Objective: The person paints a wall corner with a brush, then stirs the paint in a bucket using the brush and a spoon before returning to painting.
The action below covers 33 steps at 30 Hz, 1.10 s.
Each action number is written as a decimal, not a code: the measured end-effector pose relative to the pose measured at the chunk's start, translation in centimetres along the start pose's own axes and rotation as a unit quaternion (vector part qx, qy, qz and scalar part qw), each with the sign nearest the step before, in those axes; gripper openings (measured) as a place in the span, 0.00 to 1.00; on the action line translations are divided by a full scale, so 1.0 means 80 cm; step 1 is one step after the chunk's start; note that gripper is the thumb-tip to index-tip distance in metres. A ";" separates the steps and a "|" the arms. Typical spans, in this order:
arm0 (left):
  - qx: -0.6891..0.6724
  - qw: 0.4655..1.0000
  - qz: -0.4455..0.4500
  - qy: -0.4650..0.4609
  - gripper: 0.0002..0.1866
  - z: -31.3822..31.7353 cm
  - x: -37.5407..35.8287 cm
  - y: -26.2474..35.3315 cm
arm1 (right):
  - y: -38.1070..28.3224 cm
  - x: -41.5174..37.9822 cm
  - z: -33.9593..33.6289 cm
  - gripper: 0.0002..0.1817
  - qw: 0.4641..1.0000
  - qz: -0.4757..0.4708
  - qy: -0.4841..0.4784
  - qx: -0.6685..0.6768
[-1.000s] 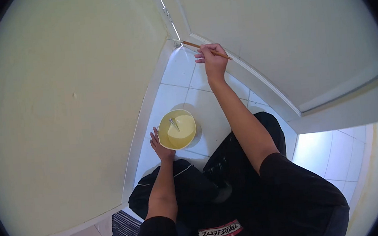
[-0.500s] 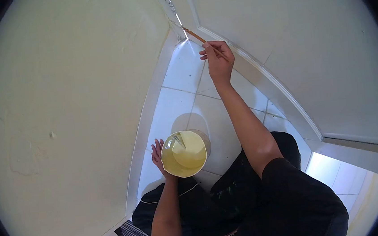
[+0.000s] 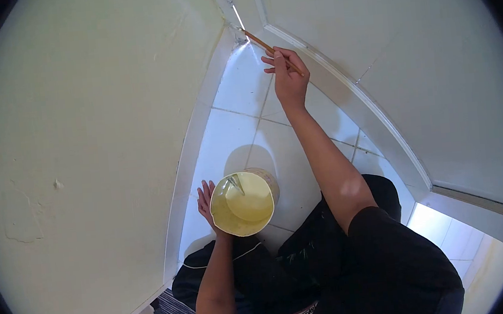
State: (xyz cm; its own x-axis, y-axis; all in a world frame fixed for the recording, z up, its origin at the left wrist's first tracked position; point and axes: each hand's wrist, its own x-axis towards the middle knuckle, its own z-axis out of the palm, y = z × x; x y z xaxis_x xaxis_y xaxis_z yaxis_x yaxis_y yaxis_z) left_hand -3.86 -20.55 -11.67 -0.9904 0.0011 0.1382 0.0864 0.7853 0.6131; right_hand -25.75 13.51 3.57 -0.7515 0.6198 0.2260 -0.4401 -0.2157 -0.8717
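Observation:
My right hand (image 3: 289,73) is closed around a thin wooden brush (image 3: 258,41). The brush tip touches or nearly touches the narrow strip by the bright gap in the corner. Low in the middle, a round tub (image 3: 244,223) holds pale yellow paint, with a small clear tool or reflection at its inner upper wall. My left hand (image 3: 206,206) is at the tub's left side, fingers apart, with the palm partly hidden behind the tub; whether it bears the tub's weight cannot be told.
A cream wall (image 3: 94,135) with chipped spots rises at the left. The panelled door (image 3: 423,70) stands at the right. White floor tiles (image 3: 237,128) lie between them. A striped mat (image 3: 172,313) is at the lower left, beside my dark-clothed legs.
The brush tip and my right hand have shifted slightly up. The tub and my left hand appear a little further left, while the whole view has also shifted slightly.

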 end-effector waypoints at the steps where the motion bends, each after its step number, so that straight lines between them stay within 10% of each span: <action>1: -0.005 1.000 -0.001 0.000 0.36 0.000 0.000 -0.001 | 0.002 0.001 0.000 0.13 1.000 0.002 0.001 0.006; 8: 0.006 1.000 0.010 0.007 0.36 0.000 0.001 -0.001 | 0.013 0.005 -0.001 0.13 1.000 -0.006 -0.015 -0.020; 13: 0.334 0.942 0.046 -0.003 0.35 -0.010 0.004 0.024 | 0.019 0.005 -0.002 0.14 0.999 0.003 -0.026 -0.018; 21: 0.070 0.997 0.004 0.013 0.35 0.001 0.003 0.005 | 0.018 0.006 -0.008 0.13 0.999 0.005 -0.023 -0.025; 33: 0.324 0.944 0.058 -0.002 0.35 -0.005 0.004 0.012 | 0.019 0.007 -0.009 0.13 1.000 0.013 -0.009 -0.013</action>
State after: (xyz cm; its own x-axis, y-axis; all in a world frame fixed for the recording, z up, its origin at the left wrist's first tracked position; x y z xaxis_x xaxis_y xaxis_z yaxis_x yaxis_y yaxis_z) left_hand -4.07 -20.07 -10.72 -0.9791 0.1115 0.1703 0.1111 0.9937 -0.0116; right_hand -26.53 14.06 2.06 -0.7720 0.5998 0.2105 -0.4073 -0.2125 -0.8882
